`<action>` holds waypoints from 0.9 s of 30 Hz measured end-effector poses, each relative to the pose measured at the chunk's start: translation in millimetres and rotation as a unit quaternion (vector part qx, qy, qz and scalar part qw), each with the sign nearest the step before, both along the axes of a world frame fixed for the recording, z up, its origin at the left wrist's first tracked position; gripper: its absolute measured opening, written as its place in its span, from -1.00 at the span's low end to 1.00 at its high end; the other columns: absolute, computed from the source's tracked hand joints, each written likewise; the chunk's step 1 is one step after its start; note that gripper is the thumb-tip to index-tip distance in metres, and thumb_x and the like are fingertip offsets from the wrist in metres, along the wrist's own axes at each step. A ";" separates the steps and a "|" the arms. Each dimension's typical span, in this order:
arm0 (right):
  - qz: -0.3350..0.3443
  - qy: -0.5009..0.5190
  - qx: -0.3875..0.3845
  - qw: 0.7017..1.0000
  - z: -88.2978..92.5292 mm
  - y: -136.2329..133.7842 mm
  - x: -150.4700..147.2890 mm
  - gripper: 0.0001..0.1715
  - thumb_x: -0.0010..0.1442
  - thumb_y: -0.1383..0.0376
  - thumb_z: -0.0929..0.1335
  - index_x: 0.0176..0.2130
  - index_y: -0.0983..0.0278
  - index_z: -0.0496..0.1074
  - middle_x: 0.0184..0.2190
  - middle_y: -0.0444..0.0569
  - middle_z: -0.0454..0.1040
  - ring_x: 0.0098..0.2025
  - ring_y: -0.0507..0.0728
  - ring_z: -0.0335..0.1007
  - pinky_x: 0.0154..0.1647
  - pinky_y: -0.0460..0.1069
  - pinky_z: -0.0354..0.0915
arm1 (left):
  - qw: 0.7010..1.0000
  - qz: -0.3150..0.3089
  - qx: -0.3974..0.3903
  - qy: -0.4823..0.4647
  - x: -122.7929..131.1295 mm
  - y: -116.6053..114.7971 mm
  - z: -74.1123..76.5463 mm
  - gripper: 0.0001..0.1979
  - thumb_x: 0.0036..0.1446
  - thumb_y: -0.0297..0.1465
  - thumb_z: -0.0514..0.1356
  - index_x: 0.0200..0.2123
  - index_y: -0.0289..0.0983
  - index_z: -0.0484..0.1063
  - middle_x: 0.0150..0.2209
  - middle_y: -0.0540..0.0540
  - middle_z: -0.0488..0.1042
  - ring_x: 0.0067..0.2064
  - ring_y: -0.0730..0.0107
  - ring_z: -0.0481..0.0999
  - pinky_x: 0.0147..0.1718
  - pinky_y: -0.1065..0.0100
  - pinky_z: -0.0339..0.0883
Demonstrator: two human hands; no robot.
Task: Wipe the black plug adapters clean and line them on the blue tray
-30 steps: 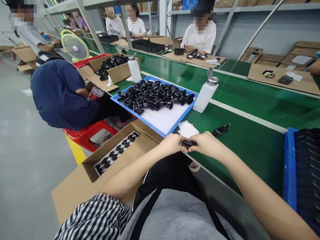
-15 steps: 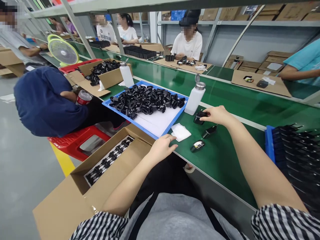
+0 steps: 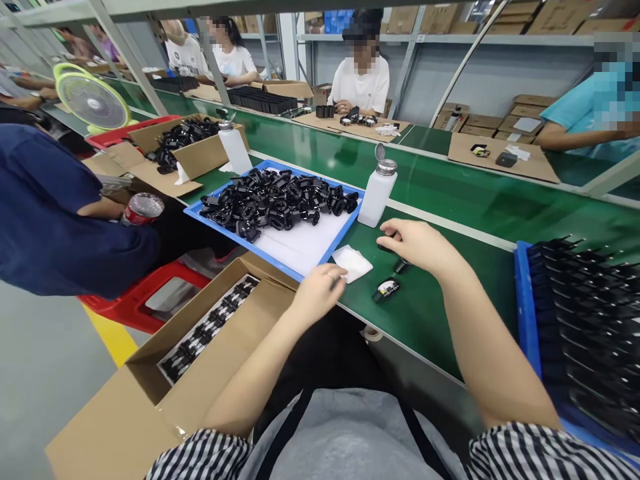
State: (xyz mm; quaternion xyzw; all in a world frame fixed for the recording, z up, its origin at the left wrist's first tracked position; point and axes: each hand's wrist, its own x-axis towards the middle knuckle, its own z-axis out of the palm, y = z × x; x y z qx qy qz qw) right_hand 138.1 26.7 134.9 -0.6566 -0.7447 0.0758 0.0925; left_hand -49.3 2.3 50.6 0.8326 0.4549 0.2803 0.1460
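Observation:
My left hand (image 3: pixel 320 290) hovers at the table's near edge by a folded white cloth (image 3: pixel 353 264), its fingers loosely bent and apart, with nothing visible in them. Above two black plug adapters is my right hand (image 3: pixel 417 245), thumb and fingers curled but apart. One adapter (image 3: pixel 385 248) is mostly hidden beneath the fingers; the second adapter (image 3: pixel 401 266) lies partly under the palm. Closer to me, an open black adapter housing (image 3: pixel 387 289) shows pale and yellow parts inside. A white pump bottle (image 3: pixel 379 193) with its metal lid raised stands beyond the cloth.
A blue-rimmed tray (image 3: pixel 330 250) holds a heap of black plug parts. At right, a blue crate (image 3: pixel 525 293) holds rows of black adapters. An open carton (image 3: pixel 145 373) with packed parts sits at lower left. A seated co-worker (image 3: pixel 60 207) is on the left.
My right hand has shifted over the adapters and its grasp on the black adapter has loosened. My left fingers have bent more. The whole view has swung to the right.

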 end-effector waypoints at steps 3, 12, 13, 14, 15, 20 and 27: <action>-0.052 0.061 -0.026 0.996 -15.1 -32.6 0.8 -0.66 0.03 0.15 0.20 -0.22 0.25 0.32 -0.31 -0.02 0.42 -0.28 0.16 0.33 -0.38 -0.02 0.20 | 0.994 -0.032 -0.004 0.106 30.3 -2.8 -17.6 -0.60 0.01 -0.34 0.02 -0.06 -0.39 0.19 0.02 -0.22 0.20 0.06 0.24 0.13 -0.03 0.25 0.09; -0.196 0.140 -0.014 0.971 -111.2 -81.0 -15.3 -0.21 -0.11 0.10 0.29 0.02 0.41 0.00 0.01 0.27 0.11 0.07 0.30 -0.05 -0.01 0.26 -0.12 | 0.981 0.015 -0.008 0.195 48.1 16.0 -25.0 -0.66 0.07 -0.37 -0.08 -0.07 -0.28 0.21 0.00 -0.18 0.23 0.03 0.17 0.17 -0.02 0.00 -0.03; -0.208 0.142 0.005 0.968 -115.2 -80.0 -19.7 -0.26 -0.10 0.11 0.28 0.00 0.41 0.03 0.00 0.28 0.13 0.07 0.30 -0.05 -0.01 0.28 -0.15 | 0.981 0.011 -0.009 0.191 48.4 17.5 -24.4 -0.63 0.05 -0.32 -0.04 -0.05 -0.30 0.19 0.02 -0.19 0.21 0.04 0.16 0.15 -0.02 0.01 -0.04; -0.217 0.147 0.023 0.965 -117.7 -78.7 -23.0 -0.31 -0.09 0.11 0.27 -0.03 0.41 0.06 -0.02 0.29 0.15 0.07 0.30 -0.06 -0.01 0.29 -0.17 | 0.983 0.005 -0.013 0.184 48.7 19.0 -24.4 -0.60 0.04 -0.29 -0.02 -0.04 -0.31 0.17 0.04 -0.20 0.18 0.06 0.15 0.12 -0.01 0.01 -0.06; -0.224 0.151 0.037 0.962 -118.9 -77.5 -25.2 -0.35 -0.09 0.11 0.27 -0.05 0.40 0.09 -0.03 0.30 0.17 0.07 0.31 -0.06 -0.02 0.30 -0.18 | 0.985 0.000 -0.020 0.174 49.0 20.5 -25.1 -0.59 0.03 -0.29 -0.01 -0.03 -0.31 0.16 0.05 -0.19 0.16 0.08 0.16 0.09 0.00 0.01 -0.07; -0.220 0.187 0.076 0.954 -118.6 -78.0 -24.0 -0.48 -0.11 0.16 0.27 -0.14 0.32 0.15 -0.14 0.17 0.31 -0.07 0.27 0.16 -0.02 0.28 -0.19 | 0.995 0.017 -0.071 0.070 49.1 22.5 -27.2 -0.70 0.10 -0.44 -0.11 -0.13 -0.28 0.28 -0.04 -0.10 0.30 0.04 0.32 0.18 0.05 0.12 -0.13; -0.165 0.183 0.109 0.963 -112.2 -81.8 -25.7 -0.51 -0.09 0.15 0.26 -0.14 0.31 0.20 -0.24 0.09 0.36 -0.16 0.23 0.23 -0.06 0.21 -0.03 | 0.968 -0.057 -0.199 -0.143 52.3 -5.1 -11.8 -0.65 0.13 -0.34 -0.18 -0.08 -0.25 0.24 -0.07 0.01 0.34 -0.04 0.49 0.29 -0.07 0.40 0.15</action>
